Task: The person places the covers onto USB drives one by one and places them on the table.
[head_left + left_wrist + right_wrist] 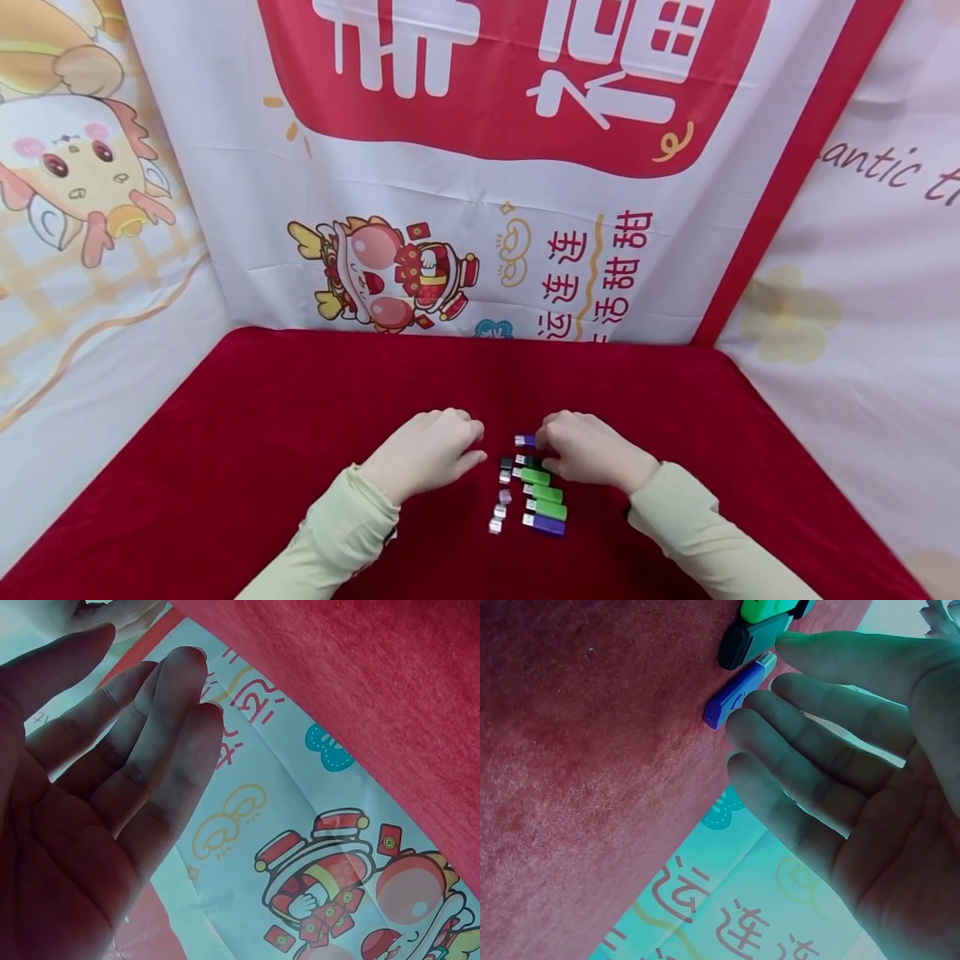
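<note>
A column of USB sticks lies on the red cloth: a purple one (525, 440) at the far end, then a black one (527, 460), several green ones (545, 493), and another purple one (543, 524) nearest. My right hand (592, 450) is beside the far end, fingers loosely extended. Seen from the right wrist, its fingertips are right at the far purple stick (739, 691), with the thumb tip by the black stick (756, 641). My left hand (431, 454) hovers left of the column, fingers relaxed and apart, nothing in them (150, 742).
Left of the sticks, a row of small caps lies on the cloth, a black cap (506, 463) and several clear caps (499, 511). The red cloth (360, 375) covers the table. A printed white curtain (465, 192) hangs behind its far edge.
</note>
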{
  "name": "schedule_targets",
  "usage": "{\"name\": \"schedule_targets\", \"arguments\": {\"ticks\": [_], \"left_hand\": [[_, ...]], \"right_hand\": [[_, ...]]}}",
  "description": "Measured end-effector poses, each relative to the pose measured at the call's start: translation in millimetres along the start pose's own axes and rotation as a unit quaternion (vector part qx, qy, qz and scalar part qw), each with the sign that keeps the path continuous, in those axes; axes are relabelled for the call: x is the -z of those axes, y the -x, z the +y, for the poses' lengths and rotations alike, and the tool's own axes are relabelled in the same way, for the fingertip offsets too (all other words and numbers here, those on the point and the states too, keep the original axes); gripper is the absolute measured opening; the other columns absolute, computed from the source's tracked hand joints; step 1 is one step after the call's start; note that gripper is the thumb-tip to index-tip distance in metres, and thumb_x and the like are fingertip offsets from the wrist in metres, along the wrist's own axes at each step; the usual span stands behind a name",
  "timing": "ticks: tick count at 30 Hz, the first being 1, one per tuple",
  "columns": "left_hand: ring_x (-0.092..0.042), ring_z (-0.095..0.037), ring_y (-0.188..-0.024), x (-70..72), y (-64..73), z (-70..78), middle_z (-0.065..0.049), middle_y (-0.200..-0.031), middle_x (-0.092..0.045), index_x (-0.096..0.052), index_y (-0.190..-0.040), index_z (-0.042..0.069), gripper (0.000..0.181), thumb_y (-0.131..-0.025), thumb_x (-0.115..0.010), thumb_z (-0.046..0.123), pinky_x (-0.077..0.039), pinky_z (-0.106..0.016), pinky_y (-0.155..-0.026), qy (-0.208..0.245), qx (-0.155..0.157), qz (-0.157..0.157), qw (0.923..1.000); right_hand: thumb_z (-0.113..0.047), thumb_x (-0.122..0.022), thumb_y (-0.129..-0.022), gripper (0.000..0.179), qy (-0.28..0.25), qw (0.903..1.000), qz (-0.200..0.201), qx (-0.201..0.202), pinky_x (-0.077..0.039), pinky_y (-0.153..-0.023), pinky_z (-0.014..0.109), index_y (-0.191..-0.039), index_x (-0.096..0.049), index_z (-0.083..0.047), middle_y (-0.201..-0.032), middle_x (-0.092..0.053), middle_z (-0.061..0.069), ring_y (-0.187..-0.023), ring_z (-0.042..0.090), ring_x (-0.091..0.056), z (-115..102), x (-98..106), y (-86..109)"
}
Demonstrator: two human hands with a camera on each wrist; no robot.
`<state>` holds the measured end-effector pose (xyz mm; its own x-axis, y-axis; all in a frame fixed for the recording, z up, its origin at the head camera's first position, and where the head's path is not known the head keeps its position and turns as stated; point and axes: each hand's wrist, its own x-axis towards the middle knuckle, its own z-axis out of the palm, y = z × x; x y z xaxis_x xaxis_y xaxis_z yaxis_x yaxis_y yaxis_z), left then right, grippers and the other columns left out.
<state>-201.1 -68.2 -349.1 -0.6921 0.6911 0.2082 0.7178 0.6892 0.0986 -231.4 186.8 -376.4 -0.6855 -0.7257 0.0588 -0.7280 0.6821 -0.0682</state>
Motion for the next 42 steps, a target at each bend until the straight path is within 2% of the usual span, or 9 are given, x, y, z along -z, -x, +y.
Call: {"name": "schedule_targets", "arguments": {"ticks": [9,17,21,26,35,42], "left_hand": [[-0.056,-0.011,-0.062,-3.5,1.3,0.9,0.004,-0.07,-0.055,-0.064,-0.078,0.016,0.018,-0.089,-0.074,0.027,-0.047,-0.025,-0.054,-0.008,-0.002,0.002,1.0],[-0.055,-0.01,-0.062,-3.0,1.8,0.6,0.004,-0.071,-0.056,-0.065,-0.079,0.015,0.017,-0.088,-0.075,0.027,-0.047,-0.025,-0.055,-0.003,0.005,-0.006,1.0],[-0.054,-0.01,-0.062,-2.4,1.6,1.5,0.004,-0.07,-0.055,-0.065,-0.079,0.015,0.018,-0.088,-0.075,0.026,-0.047,-0.025,-0.054,-0.003,0.007,-0.009,0.9999],[-0.053,-0.009,-0.061,-2.2,2.1,2.7,0.005,-0.068,-0.053,-0.064,-0.077,0.016,0.018,-0.088,-0.075,0.026,-0.046,-0.024,-0.053,0.0,0.011,-0.013,0.9999],[-0.054,-0.01,-0.061,-4.1,2.6,2.1,0.005,-0.067,-0.053,-0.064,-0.076,0.016,0.019,-0.088,-0.074,0.026,-0.046,-0.025,-0.053,-0.009,0.005,-0.004,0.9999],[-0.056,-0.013,-0.062,-3.1,3.5,4.2,0.003,-0.068,-0.053,-0.063,-0.075,0.015,0.02,-0.088,-0.074,0.024,-0.047,-0.028,-0.053,-0.009,0.001,0.002,1.0]], "right_hand": [[-0.018,-0.082,-0.08,0.017,0.006,0.9998,-0.011,0.012,-0.053,-0.066,0.025,-0.093,-0.076,-0.009,-0.083,-0.063,-0.003,-0.074,0.009,-0.059,-2,0,-0.3],[-0.015,-0.08,-0.081,0.008,0.004,0.9992,-0.008,0.038,-0.048,-0.057,0.022,-0.08,-0.074,-0.011,-0.074,-0.057,-0.006,-0.062,0.004,-0.051,3,-5,-4.0],[-0.013,-0.079,-0.081,0.018,0.018,0.9985,-0.006,0.052,-0.042,-0.051,0.022,-0.068,-0.067,-0.016,-0.066,-0.051,-0.009,-0.055,0.004,-0.045,3,-6,-6.5],[-0.01,-0.078,-0.081,0.025,0.042,0.9968,-0.019,0.065,-0.042,-0.05,0.021,-0.062,-0.062,-0.016,-0.064,-0.052,-0.007,-0.053,0.005,-0.047,-1,-4,-11.2],[-0.018,-0.084,-0.078,0.014,0.087,0.9924,-0.072,0.049,-0.047,-0.056,0.02,-0.075,-0.071,-0.013,-0.068,-0.059,-0.004,-0.061,0.008,-0.056,-6,-3,-20.7],[-0.017,-0.085,-0.077,0.014,0.081,0.9925,-0.078,0.047,-0.046,-0.054,0.021,-0.076,-0.072,-0.012,-0.066,-0.058,-0.005,-0.059,0.008,-0.056,-6,-2,-23.9]]}}
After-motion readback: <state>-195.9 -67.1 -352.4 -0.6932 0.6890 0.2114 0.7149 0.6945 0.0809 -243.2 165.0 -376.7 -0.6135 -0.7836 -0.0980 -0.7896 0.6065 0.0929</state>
